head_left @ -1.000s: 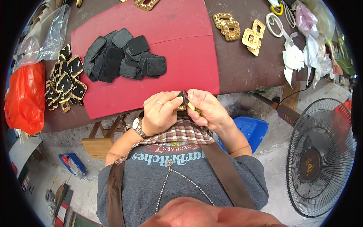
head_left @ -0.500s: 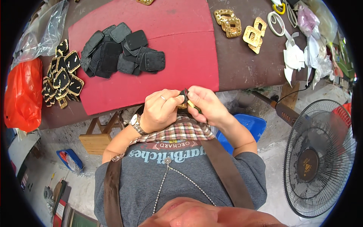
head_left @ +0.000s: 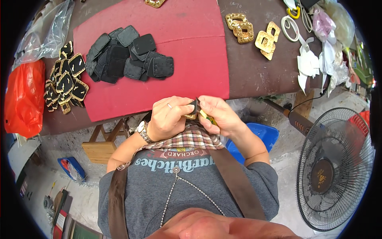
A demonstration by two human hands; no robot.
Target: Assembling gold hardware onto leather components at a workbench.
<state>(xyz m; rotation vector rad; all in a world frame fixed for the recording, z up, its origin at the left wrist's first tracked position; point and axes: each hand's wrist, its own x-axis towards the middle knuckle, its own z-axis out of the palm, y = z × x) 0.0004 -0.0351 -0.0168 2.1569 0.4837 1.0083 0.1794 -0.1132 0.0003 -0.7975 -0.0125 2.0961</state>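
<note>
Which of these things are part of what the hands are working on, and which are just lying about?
In hand:
- left hand and right hand, pinching a small black square patch with a gold frame
- pile of black square patches on the red mat
- heap of gold-framed black pieces

Lying about:
- orange plastic bag
- grey standing fan
- blue plastic tub
- gold glitter buckles

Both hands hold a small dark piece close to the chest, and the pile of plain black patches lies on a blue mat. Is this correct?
Not quite: in the head view the pile of plain black patches lies on a red mat, not blue. The left hand and right hand do hold the small dark piece.
</note>
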